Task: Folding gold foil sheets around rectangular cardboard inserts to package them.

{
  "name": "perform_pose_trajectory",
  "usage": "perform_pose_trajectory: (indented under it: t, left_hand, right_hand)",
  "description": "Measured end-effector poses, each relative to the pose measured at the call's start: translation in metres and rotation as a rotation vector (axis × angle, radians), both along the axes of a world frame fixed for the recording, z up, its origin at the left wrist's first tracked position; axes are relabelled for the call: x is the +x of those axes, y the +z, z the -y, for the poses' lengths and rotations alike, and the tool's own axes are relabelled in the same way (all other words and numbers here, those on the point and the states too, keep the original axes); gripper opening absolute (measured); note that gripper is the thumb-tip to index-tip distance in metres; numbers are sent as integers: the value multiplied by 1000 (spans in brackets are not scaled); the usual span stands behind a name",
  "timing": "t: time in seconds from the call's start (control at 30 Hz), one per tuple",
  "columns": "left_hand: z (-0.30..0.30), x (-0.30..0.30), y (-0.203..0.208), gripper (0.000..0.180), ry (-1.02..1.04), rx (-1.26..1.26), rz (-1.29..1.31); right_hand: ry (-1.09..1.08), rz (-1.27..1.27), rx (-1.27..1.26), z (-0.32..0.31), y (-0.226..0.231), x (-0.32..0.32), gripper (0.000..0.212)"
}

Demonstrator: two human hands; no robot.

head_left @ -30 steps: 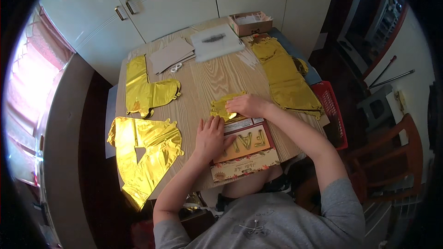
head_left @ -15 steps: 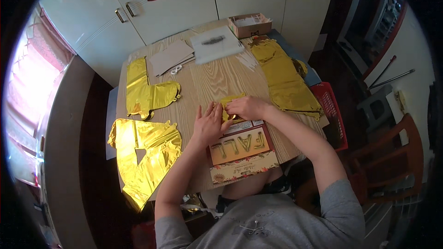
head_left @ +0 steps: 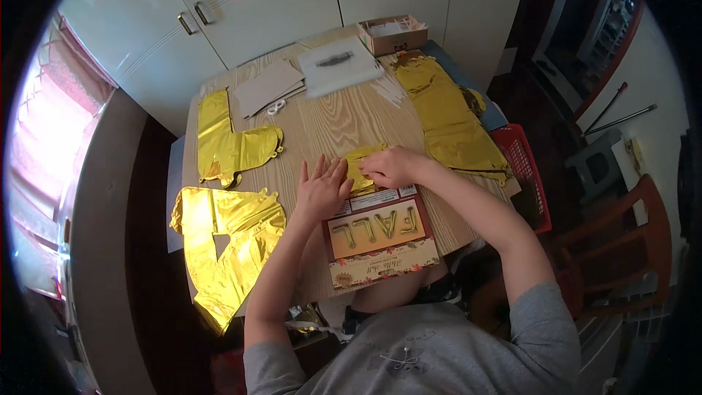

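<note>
A small folded gold foil balloon (head_left: 356,170) lies on the table between my hands, just beyond a flat printed package (head_left: 380,230) picturing gold balloon letters. My left hand (head_left: 320,192) rests flat at the foil's left side, fingers spread, thumb toward the package's far edge. From the right, my right hand (head_left: 391,167) bends over the foil with curled fingers gripping it; the fingertips are partly hidden. Flat gold foil letter balloons lie around: an L-shaped one (head_left: 213,139) at left, a wide one with a hole (head_left: 248,238) at near left, a long one (head_left: 453,121) at right.
On the far side of the wooden table (head_left: 344,121) are grey card sheets (head_left: 267,88), white scissors (head_left: 276,107), a translucent plastic bag (head_left: 340,66), white strips (head_left: 387,91) and a cardboard box (head_left: 393,35). A red basket (head_left: 523,175) stands at the right edge, near a wooden chair (head_left: 636,241).
My left hand has shifted slightly left, off the foil's middle, showing more of it. My right hand has moved a little right along the foil. The whole view has shifted slightly.
</note>
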State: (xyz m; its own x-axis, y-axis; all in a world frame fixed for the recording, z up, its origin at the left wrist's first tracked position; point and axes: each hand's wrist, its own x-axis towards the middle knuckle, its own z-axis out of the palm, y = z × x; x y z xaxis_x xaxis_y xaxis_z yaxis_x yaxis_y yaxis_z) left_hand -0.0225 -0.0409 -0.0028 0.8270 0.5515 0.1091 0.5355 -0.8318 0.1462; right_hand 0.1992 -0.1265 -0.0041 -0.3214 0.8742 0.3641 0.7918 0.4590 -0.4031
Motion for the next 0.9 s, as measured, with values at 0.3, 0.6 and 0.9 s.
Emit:
perform_pose_trajectory:
  t: [0.3, 0.6, 0.9]
  left_hand:
    - [6, 9, 1, 54, 15, 124, 2]
    - [9, 23, -7, 45, 2, 341, 7]
    - [8, 20, -14, 44, -3, 355, 109]
  right_hand:
    - [-187, 173, -181, 5, 16, -2, 23]
    - [-285, 281, 41, -2, -22, -13, 18]
    - [-552, 399, -2, -3, -6, -28, 16]
